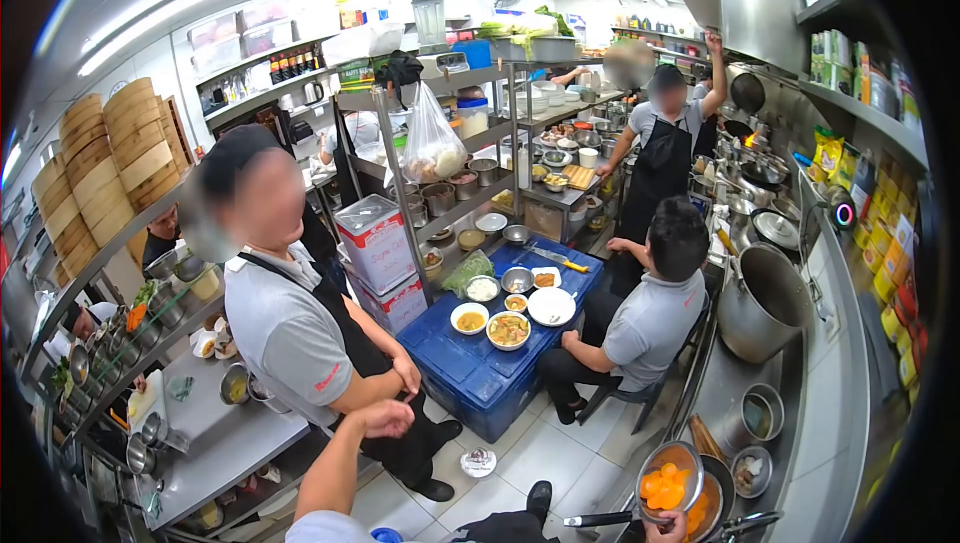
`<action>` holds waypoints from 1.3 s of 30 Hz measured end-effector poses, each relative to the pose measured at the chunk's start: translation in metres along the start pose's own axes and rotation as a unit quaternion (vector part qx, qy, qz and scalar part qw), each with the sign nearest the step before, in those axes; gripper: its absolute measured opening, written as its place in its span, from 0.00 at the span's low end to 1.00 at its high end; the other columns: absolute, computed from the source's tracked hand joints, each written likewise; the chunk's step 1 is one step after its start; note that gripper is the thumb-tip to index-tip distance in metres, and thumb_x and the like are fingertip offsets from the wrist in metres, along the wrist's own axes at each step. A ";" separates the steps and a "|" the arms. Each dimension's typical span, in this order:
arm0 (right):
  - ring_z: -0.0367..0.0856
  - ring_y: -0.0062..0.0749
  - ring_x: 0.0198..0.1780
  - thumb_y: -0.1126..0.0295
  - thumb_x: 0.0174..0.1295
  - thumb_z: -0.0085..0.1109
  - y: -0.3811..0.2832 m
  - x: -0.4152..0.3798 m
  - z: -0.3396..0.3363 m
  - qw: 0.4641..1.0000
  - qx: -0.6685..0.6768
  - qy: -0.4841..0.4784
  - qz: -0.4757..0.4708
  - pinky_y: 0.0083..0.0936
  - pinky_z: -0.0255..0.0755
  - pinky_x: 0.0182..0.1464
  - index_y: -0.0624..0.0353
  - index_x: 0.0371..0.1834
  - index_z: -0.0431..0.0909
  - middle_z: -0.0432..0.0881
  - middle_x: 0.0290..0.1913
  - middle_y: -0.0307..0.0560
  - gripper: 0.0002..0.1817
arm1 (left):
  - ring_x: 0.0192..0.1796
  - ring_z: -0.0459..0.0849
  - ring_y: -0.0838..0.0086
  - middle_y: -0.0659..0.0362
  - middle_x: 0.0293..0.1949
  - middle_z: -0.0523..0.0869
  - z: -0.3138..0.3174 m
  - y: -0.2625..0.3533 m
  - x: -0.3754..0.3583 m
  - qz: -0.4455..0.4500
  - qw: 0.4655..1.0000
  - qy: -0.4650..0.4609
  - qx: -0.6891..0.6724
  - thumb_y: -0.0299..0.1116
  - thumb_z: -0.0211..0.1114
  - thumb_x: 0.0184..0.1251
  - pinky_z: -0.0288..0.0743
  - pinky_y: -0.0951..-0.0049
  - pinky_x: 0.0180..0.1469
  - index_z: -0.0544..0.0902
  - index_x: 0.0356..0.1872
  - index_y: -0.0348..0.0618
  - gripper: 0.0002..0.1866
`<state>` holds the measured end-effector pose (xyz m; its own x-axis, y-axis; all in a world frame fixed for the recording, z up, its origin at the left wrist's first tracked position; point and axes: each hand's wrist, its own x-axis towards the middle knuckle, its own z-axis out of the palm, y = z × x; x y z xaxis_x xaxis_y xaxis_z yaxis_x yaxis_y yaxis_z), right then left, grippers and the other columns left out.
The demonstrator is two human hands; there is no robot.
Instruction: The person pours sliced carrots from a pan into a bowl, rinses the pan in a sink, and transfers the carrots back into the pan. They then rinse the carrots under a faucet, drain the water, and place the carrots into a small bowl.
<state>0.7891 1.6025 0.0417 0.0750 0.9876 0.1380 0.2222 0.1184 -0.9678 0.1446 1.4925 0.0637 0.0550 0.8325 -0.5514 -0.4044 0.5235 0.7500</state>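
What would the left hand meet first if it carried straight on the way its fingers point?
Probably the nearby co-worker's black-clad leg; depth is unclear, so the left hand might pass above it toward the blue chest.

Right hand (667,527) cut by bottom edge

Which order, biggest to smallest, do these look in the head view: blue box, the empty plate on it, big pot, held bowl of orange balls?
1. Blue box
2. Big pot
3. Held bowl
4. Empty plate
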 end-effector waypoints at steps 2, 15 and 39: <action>0.78 0.22 0.38 0.78 0.56 0.72 -0.002 -0.006 -0.005 1.000 0.010 0.006 -0.004 0.22 0.74 0.44 0.61 0.40 0.77 0.79 0.35 0.37 0.13 | 0.28 0.75 0.80 0.66 0.25 0.74 -0.016 0.013 0.006 0.039 0.998 0.005 -0.051 0.28 0.59 0.69 0.73 0.79 0.34 0.78 0.32 0.43 0.05; 0.77 0.32 0.37 0.79 0.36 0.78 0.014 -0.018 -0.008 0.997 -0.051 0.064 0.011 0.27 0.70 0.40 0.59 0.31 0.76 0.76 0.34 0.44 0.20 | 0.24 0.71 0.83 0.67 0.23 0.74 0.129 -0.176 0.133 -0.165 0.940 -0.072 0.291 0.34 0.63 0.64 0.65 0.80 0.25 0.81 0.30 0.44 0.06; 0.76 0.28 0.40 0.79 0.43 0.79 0.007 -0.054 -0.024 0.996 -0.026 0.062 0.061 0.25 0.71 0.43 0.59 0.33 0.75 0.75 0.39 0.41 0.19 | 0.22 0.77 0.77 0.61 0.23 0.80 0.101 -0.218 0.152 -0.164 0.921 0.041 0.352 0.37 0.66 0.57 0.72 0.77 0.23 0.81 0.27 0.39 0.11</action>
<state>0.8102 1.5469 0.0330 0.2239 0.9734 0.0477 0.2537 -0.0110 -0.9672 0.3338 1.5232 -0.1467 -0.0116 0.6065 -0.7950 0.3145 0.7570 0.5728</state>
